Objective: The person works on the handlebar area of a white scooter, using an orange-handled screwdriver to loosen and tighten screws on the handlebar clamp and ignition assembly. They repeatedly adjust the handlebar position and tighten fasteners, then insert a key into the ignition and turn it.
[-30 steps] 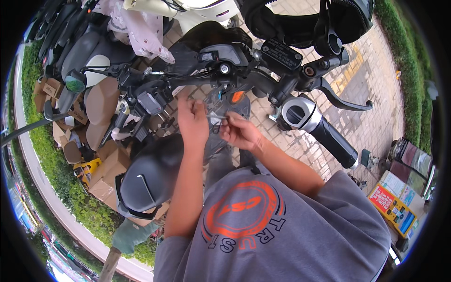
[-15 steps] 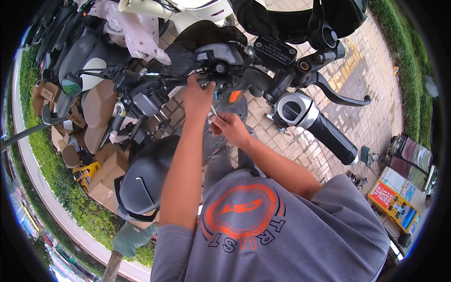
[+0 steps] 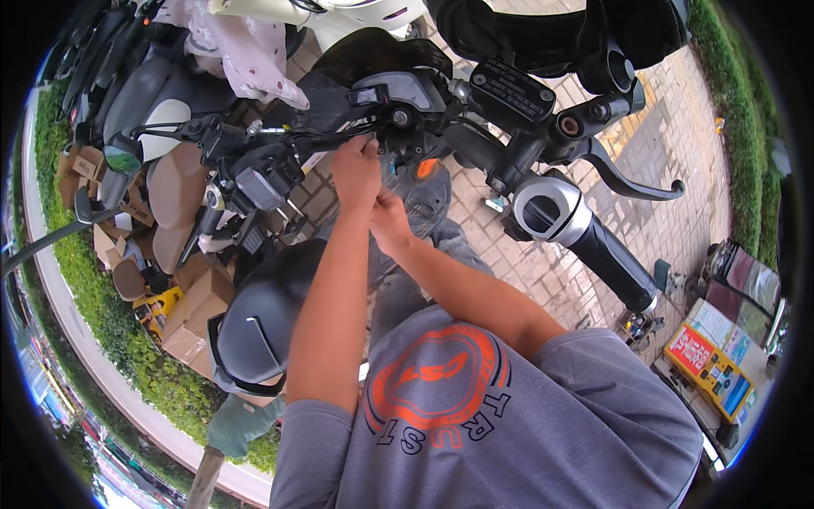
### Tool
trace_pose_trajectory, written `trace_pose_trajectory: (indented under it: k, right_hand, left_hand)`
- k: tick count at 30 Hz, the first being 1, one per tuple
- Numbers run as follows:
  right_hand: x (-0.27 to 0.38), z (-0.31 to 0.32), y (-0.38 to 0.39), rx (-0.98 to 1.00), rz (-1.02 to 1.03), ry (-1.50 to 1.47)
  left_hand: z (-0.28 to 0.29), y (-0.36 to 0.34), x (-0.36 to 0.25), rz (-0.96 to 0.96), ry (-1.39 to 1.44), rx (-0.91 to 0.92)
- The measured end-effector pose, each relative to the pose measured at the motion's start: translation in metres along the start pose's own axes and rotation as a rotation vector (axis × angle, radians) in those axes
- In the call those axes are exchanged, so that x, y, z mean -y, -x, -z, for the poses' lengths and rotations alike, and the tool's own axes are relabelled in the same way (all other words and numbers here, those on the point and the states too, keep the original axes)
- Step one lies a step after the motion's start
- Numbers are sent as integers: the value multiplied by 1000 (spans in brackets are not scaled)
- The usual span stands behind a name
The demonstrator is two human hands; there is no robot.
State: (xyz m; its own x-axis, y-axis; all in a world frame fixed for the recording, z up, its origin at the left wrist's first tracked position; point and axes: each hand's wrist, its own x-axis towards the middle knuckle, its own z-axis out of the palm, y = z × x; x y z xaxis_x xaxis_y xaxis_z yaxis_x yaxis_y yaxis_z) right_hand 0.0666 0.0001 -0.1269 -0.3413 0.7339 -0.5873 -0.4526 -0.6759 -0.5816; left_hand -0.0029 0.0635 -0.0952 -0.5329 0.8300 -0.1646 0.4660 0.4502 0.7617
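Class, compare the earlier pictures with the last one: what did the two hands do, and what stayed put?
Both hands rose toward the handlebar's middle. The left hand now reaches the wires beside the dashboard; the right hand followed, just under it. What they pinch is unclear. The throttle grip, brake lever and helmet stayed put.

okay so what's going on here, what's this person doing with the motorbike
A person stands over a motorcycle's handlebar, both hands up at its middle. The left hand pinches something small beside the black wiring under the instrument panel; the right hand sits just below, fingers curled. What they grip is too small to tell. A dark helmet rests lower left, and cardboard boxes lie beyond it.
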Motion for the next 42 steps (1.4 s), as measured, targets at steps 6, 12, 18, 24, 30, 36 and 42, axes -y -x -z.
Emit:
trace_pose_trajectory:
  k: [6,12,18,24,30,36,42]
  right_hand:
    - [-11,-8,-1,-43,27,-74]
    - [-20,-9,-16,-68,-146,-375]
    - [-25,-11,-34,-83,-197,-370]
    - [-23,-13,-32,-89,-159,-299]
    - [-23,-13,-36,-100,-120,-234]
    - [-23,-20,-43,-112,-92,-146]
    - [-14,-10,-61,-83,-56,-75]
  left_hand:
    - [0,2,-1,-50,-78,17]
    - [-4,3,3,-47,-57,-54]
    - [-9,3,7,-137,-117,-120]
    - [-14,4,9,-157,-102,-166]
    - [-23,2,12,-233,-345,-213]
    - [-4,-1,10,-130,-223,-38]
    - [94,93,-14,251,125,96]
